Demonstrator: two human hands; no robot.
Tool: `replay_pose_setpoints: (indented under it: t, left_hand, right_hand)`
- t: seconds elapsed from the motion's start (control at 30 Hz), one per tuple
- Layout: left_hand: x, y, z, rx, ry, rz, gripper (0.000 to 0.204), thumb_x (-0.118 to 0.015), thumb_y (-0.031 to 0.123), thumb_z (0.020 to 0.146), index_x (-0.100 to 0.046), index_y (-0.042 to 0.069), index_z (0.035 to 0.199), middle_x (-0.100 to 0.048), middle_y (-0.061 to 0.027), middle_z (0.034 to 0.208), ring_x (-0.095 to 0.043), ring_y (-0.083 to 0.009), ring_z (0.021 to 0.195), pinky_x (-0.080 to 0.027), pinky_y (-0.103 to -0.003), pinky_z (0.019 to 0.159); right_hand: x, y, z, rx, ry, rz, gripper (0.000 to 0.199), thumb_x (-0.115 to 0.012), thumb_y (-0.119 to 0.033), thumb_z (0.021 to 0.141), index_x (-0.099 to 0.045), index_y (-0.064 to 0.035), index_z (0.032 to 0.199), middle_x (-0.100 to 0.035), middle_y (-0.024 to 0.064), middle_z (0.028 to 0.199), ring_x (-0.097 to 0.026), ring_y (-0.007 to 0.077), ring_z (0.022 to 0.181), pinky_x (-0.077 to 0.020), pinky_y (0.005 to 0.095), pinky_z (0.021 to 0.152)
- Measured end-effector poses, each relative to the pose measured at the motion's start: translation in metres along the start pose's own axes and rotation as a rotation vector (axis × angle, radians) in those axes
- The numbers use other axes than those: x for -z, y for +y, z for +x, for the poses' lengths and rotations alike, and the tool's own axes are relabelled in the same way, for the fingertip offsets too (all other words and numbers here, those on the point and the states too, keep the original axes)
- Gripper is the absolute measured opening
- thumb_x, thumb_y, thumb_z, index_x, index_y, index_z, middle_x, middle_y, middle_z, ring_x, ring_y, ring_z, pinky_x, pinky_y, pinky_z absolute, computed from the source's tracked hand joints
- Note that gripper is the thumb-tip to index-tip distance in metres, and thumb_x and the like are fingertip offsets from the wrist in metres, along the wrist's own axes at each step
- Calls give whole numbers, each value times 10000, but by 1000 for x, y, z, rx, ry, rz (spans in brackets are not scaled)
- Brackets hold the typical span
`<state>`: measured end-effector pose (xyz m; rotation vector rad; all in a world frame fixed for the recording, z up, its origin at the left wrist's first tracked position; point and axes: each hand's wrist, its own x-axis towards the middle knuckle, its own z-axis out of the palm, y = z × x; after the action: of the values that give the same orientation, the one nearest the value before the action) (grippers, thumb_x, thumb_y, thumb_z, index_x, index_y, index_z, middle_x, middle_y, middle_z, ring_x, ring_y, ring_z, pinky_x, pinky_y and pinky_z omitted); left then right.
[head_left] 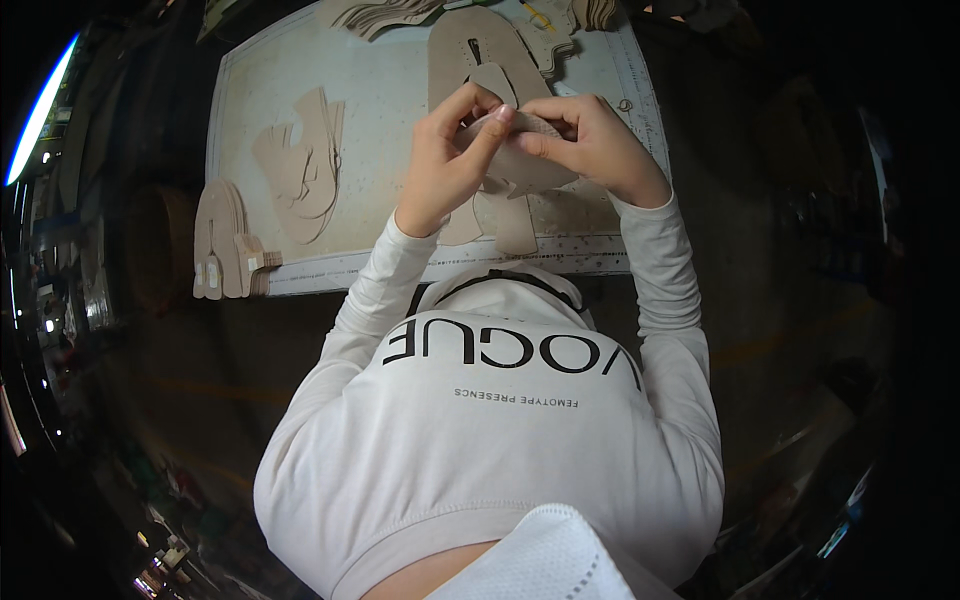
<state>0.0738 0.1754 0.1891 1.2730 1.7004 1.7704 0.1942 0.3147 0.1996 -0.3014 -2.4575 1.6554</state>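
Note:
Near the front middle of a pale work table, my two hands hold up a beige cut shoe-upper piece point(528, 160), bent between them. My left hand point(450, 150) pinches its upper left edge, with thumb and fingertips meeting there. Across from it, my right hand point(598, 145) grips the same piece, thumb on the near face and fingers curled behind. Just beyond lies a large rounded beige piece point(455, 55) with a slot and small punched holes, partly covered by the hands. More beige strips point(514, 225) hang or lie below the held piece; which of these I cannot tell.
Loose curved beige pieces point(305, 165) lie on the table's left half. A stack of beige pieces point(222, 225) with small white labels sits at the front left corner. More stacked pieces point(385, 15) and a small yellow tool point(537, 14) are along the far side.

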Motion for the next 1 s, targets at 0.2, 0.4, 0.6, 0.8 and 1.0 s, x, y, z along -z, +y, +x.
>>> replay_pose_setpoints:
  t: [0.2,0.4,0.6,0.8,1.0]
  left_hand:
    - [-9,-5,20,-67,86,99,161,-610,140,870,-553,5,802,-563,-57,640,-488,-98,602,-422,-245,567]
    - [-4,-24,31,-85,375,150,181,-619,152,862,-544,5,786,-564,-56,643,-488,-98,612,-418,-252,567]
    - [16,-46,45,-42,486,192,212,-615,144,860,-516,-2,743,-522,-25,636,-433,-93,617,-387,-234,576]
    - [20,-59,49,-83,527,286,222,-622,154,846,-521,-9,733,-528,-59,621,-440,-104,592,-396,-245,572]
    - [30,-72,57,-131,530,274,235,-627,175,867,-531,14,725,-497,21,616,-392,-54,587,-344,-213,540]
  right_hand:
    - [14,-1,30,99,-88,64,188,-625,-131,802,-659,40,872,-589,15,644,-465,58,598,-406,234,569]
    - [-8,12,43,60,-78,369,181,-675,-158,808,-663,22,789,-634,-6,735,-529,38,630,-437,203,586]
    - [-25,10,32,-117,-59,321,444,-775,-243,723,-597,85,964,-635,87,861,-579,99,717,-483,228,652]
    - [-35,19,11,-90,-43,358,533,-777,-311,719,-575,106,984,-624,88,859,-573,108,722,-475,229,662]
    - [-45,37,-8,-53,-202,431,398,-762,-346,736,-621,22,683,-548,-5,595,-460,57,520,-368,214,474]
